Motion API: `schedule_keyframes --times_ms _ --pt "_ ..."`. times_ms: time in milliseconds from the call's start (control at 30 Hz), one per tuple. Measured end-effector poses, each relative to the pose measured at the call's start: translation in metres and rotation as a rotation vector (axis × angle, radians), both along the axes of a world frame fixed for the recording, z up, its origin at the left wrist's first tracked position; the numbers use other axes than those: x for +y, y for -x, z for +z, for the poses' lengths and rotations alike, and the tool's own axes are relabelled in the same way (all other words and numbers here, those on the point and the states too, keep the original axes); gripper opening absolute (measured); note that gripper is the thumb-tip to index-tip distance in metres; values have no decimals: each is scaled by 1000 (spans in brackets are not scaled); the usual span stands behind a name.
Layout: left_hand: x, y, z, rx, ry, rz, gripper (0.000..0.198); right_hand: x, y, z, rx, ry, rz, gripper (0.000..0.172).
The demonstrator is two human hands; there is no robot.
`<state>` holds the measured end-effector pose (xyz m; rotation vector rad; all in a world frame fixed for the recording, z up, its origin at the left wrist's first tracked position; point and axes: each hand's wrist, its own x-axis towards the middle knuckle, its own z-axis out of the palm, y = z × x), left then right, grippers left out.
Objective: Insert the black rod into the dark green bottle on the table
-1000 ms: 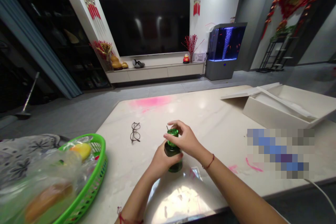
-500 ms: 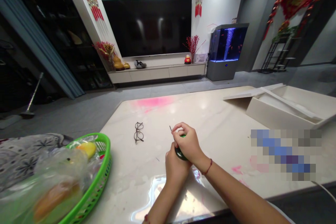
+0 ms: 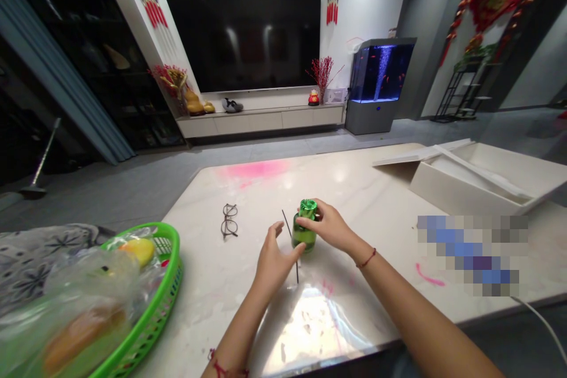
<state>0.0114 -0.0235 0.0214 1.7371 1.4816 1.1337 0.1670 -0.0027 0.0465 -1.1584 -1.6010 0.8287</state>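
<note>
A small green bottle (image 3: pixel 303 235) with a shiny green foil top stands on the pale marble table (image 3: pixel 367 174). My right hand (image 3: pixel 330 225) grips it from the right, with fingers around the foil top. My left hand (image 3: pixel 274 261) is just left of the bottle, fingers spread and not touching it. A thin black stick (image 3: pixel 290 242) runs almost upright past my left fingertips. Whether it touches that hand or the table I cannot tell.
Wire-framed glasses (image 3: pixel 229 220) lie left of my hands. At lower left, a green plastic basket (image 3: pixel 170 266) holds a clear bag with yellow fruit. A white box (image 3: pixel 465 180) with a lifted lid stands at the table's far right. A pixelated patch hides part of the tabletop.
My left hand has let go of the bottle and opened. The bottle now stands in plain view under my right hand, and the whole black stick shows.
</note>
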Motion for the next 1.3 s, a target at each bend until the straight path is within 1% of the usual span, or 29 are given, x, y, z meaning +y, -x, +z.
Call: schedule_keyframes --times_ms 67,100,133,200,267,300,367,433,533,600,667,767,900,1033,1133,1200,1233,1300 --pt "2 9 3 21 59 0 34 8 -9 -11 -57 2 -113 31" --pt "3 13 5 61 82 -3 29 10 -13 -16 -89 25 -142 32" --pt "4 17 7 111 83 32 30 12 -17 -21 -110 57 -141 34" --pt "6 24 10 205 84 83 33 14 -24 -29 -104 111 -76 48" --pt "8 28 10 291 58 100 33 14 -29 -35 -120 135 -26 60" --pt "8 30 9 343 33 105 34 13 -31 -38 -150 135 -23 61" --pt "9 34 7 454 8 139 42 12 -32 -44 -232 120 -54 58" --pt "9 38 7 522 35 156 45 13 -30 -49 -292 101 -98 57" --pt "8 43 11 492 126 71 32 22 -26 -57 -325 76 -183 61" --pt "8 46 15 451 184 63 27 34 -21 -61 -332 57 -249 63" --pt "11 48 16 436 187 107 25 50 -17 -64 -336 45 -306 65" --pt "16 48 13 410 152 140 21 80 -11 -66 -338 33 -364 65" --pt "20 47 8 403 161 150 17 118 -5 -70 -321 45 -395 64" --pt "21 45 8 529 103 198 24 142 -1 -77 -298 46 -450 61" --pt "21 43 4 615 64 200 50 149 0 -83 -302 49 -479 58" --pt "21 43 -1 665 103 213 68 151 0 -85 -316 46 -487 57" --pt "21 43 -2 685 133 213 73 151 0 -86 -321 44 -488 57" --pt "19 43 -3 709 169 191 73 151 -1 -86 -319 42 -489 57"
